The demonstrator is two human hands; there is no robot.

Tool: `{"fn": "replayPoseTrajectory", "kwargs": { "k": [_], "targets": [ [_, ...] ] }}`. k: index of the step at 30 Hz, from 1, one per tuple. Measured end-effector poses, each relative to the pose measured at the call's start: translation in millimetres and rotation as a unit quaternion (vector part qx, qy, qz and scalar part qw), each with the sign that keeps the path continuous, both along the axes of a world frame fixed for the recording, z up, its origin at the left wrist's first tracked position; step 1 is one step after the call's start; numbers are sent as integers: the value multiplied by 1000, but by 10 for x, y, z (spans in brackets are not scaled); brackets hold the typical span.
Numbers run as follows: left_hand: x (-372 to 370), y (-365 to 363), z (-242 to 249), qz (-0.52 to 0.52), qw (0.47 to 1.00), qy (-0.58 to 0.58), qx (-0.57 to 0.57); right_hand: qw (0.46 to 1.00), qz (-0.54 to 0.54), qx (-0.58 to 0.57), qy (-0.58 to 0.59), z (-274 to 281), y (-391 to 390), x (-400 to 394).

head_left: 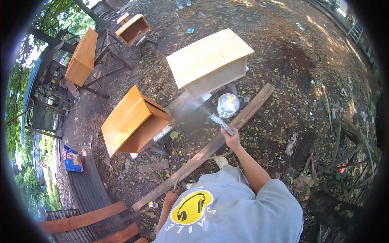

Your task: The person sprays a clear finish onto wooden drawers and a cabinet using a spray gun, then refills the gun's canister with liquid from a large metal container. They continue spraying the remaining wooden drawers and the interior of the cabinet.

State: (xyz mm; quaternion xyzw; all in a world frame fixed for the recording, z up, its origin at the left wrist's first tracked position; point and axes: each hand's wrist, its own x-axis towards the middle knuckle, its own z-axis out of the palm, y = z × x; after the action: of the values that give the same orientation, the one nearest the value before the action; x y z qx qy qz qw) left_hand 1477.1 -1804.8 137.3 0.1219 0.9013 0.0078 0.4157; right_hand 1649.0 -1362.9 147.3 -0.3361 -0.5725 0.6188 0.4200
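Note:
My right hand [231,139] is closed round the handle of a spray gun [221,122], its nozzle toward the pale wooden cabinet [208,56]. A whitish mist [192,109] hangs between the nozzle and the cabinet's lower side. Low by my body, my left hand [170,197] is closed on a thin tan hose [177,184], which runs up toward my right arm; its fingers are partly hidden. A round container with a silvery cover [228,105] sits on the ground beyond the gun. To the left, an orange-brown open-fronted cabinet [129,119] rests tilted on low supports.
A long wooden plank [206,150] lies diagonally across the leaf-strewn ground before me. Two more wooden pieces, a tall cabinet [83,56] and a small open box [133,30], stand behind on supports. A blue bag [73,158] lies on corrugated sheeting [89,190]. Branches [356,150] pile up right.

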Motion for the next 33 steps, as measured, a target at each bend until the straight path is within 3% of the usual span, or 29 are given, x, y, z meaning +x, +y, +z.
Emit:
{"fn": "replayPoseTrajectory", "kwargs": {
  "k": [2, 4, 6, 11, 15, 18, 21, 24, 30, 33],
  "targets": [
    [-52, -341, -355, -26, 999, 15, 17, 1000, 13, 15, -15, -35, 52, -6],
    [-43, -292, -270, -25, 999, -10, 21, 999, 8, 24, -48, -23, 142, 86],
    [108, -16, 42, -22, 1000, -11, -6, 993, -66, 30, -92, -79, 289, 187],
    [187, 286, -44, -16, 1000, -8, 6, 958, -278, 17, -69, -288, 788, 353],
    [181, 631, 61, -19, 999, 2, 33, 913, -377, 59, -141, -37, 1026, 422],
    [173, 653, 0, -22, 999, 9, 39, 919, -356, 35, -162, -90, 1036, 435],
    [123, 572, -82, -26, 999, 6, 36, 963, -251, 39, -85, -181, 861, 375],
    [174, 306, -146, -34, 999, 21, 32, 985, -137, 24, -103, -262, 643, 287],
    [186, -330, -476, -26, 1000, -5, 17, 997, -28, 21, -68, -194, 335, 0],
    [220, -493, -564, -14, 998, 27, 55, 988, -67, 28, -138, -204, 430, -12]
  ]
}}
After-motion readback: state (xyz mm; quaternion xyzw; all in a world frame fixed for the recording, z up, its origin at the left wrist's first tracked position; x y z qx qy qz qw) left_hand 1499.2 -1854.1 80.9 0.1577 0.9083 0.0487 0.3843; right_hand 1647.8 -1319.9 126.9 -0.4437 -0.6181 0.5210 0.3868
